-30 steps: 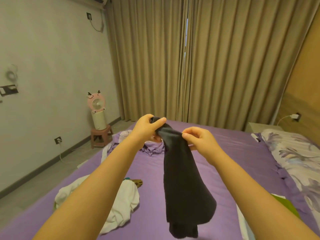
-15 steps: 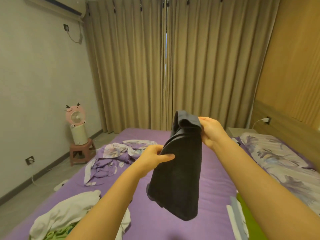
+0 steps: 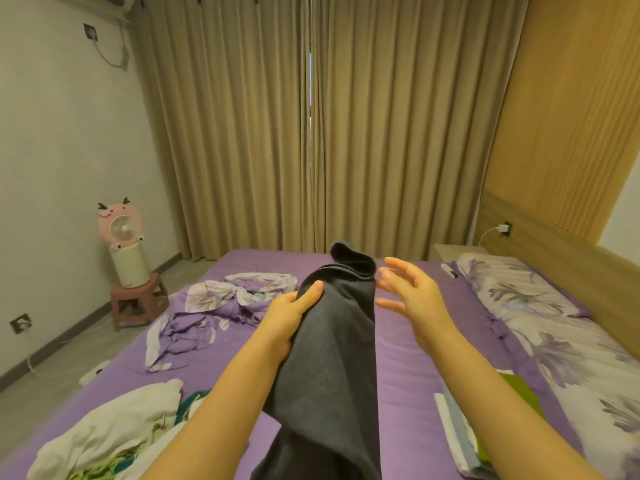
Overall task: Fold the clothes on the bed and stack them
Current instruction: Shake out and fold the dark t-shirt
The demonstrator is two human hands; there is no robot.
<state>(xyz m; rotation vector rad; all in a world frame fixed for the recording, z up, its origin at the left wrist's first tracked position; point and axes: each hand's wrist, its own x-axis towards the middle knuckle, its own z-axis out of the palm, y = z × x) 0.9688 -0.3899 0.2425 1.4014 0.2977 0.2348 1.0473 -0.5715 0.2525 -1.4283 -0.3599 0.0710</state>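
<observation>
The dark grey garment [image 3: 329,348] hangs in the air above the bed [image 3: 408,368], gripped on its edge by the left hand [image 3: 287,317], whose thumb lies over the cloth. The right hand [image 3: 412,296] is just beside the garment's top, with spread, relaxed fingers, holding nothing. Below the left hand lies a white crumpled cloth [image 3: 114,434]. Beyond it lies a purple floral bundle [image 3: 214,306]. Below the right hand sits a folded stack [image 3: 464,431].

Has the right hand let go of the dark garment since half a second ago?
Yes. The right hand has come off the dark garment and now hovers open to its right, toward the pillow; the left hand grips it.
</observation>
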